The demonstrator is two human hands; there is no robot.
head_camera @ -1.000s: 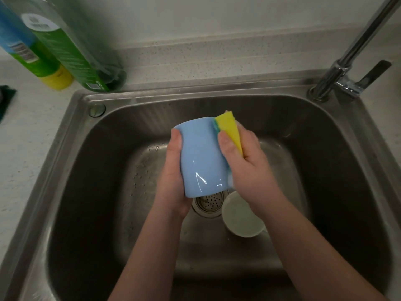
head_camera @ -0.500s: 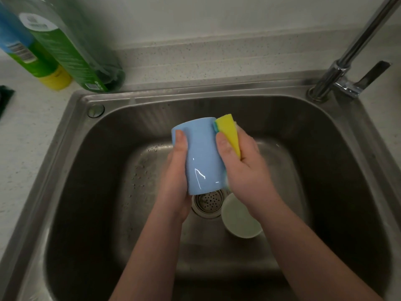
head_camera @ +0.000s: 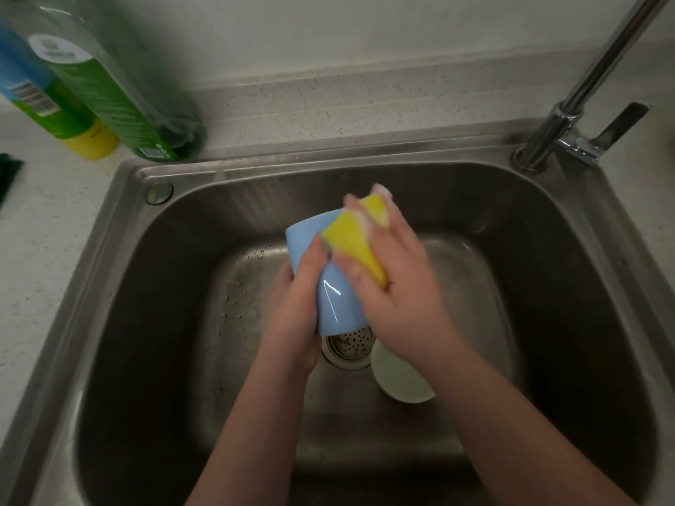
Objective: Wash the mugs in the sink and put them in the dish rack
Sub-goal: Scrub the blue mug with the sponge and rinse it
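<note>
Standing on the counter at far left, two bottles (head_camera: 73,104), green and blue-yellow, beside the sink (head_camera: 120,272). Held above the basin in mid-frame, a pale blue mug (head_camera: 338,301), glossy, tilted, mouth pointing away. Gripped from the left by the left hand (head_camera: 297,315), fingers curled round its side. Pressed against the mug's upper right, a yellow sponge (head_camera: 356,242) pinched in the right hand (head_camera: 401,286). Lying below on the basin floor, a strainer (head_camera: 349,345) and, just right of it, a white mug (head_camera: 398,381). Rising at far right, a tap (head_camera: 569,111)
</note>
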